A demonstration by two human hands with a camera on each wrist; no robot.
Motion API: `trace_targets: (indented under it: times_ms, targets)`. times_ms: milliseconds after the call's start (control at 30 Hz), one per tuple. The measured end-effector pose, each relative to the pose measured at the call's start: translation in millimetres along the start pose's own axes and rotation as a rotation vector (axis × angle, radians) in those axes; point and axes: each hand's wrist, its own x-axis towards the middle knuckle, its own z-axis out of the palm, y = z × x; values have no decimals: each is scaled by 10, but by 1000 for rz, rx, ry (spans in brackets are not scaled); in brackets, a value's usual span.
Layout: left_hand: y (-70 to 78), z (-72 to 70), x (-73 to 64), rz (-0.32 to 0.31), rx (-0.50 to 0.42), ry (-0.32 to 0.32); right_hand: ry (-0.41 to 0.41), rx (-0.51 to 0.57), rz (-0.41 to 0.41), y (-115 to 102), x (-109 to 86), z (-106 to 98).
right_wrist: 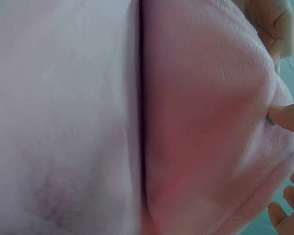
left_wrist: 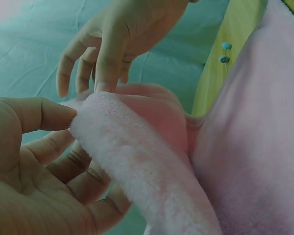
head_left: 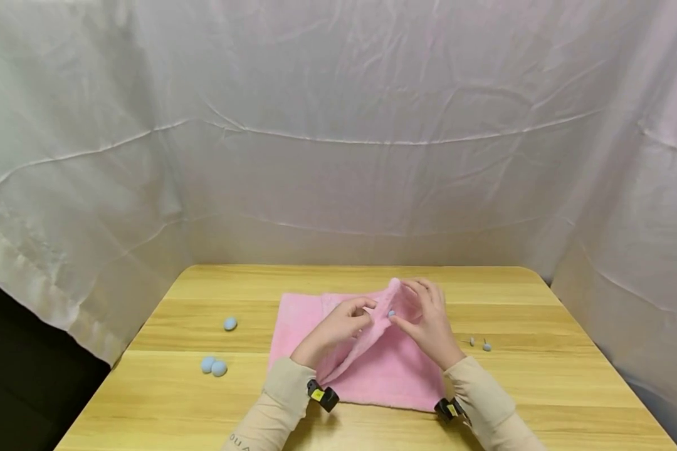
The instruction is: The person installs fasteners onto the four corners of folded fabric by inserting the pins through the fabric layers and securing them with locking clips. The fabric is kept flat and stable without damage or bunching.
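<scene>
One blue pin head (head_left: 392,313) sits under the thumb of my spread right hand (head_left: 433,326) against the lifted pink cloth (head_left: 397,373) that my left hand (head_left: 338,326) pinches, so pushing too hard could drive a hidden point through and prick me.

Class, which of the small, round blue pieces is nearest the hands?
The round blue piece at the right hand's thumb, against the fuzzy pink cloth; the other five lie on the wooden table.

The yellowish, wood-grained tabletop (head_left: 541,388) is backed and flanked by pale, creased curtains (head_left: 338,188); a dark area (head_left: 22,376) is seen below them at left.
</scene>
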Motion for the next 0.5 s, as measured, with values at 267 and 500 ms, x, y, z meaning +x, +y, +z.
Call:
trace_targets:
  times_ms: [267,500]
  targets:
    - [12,-29,-46,35,63,-1,-73,4,-15,52,97,62]
    - [101,-70,-94,104,261,17,-82,-14,10,64,110,88]
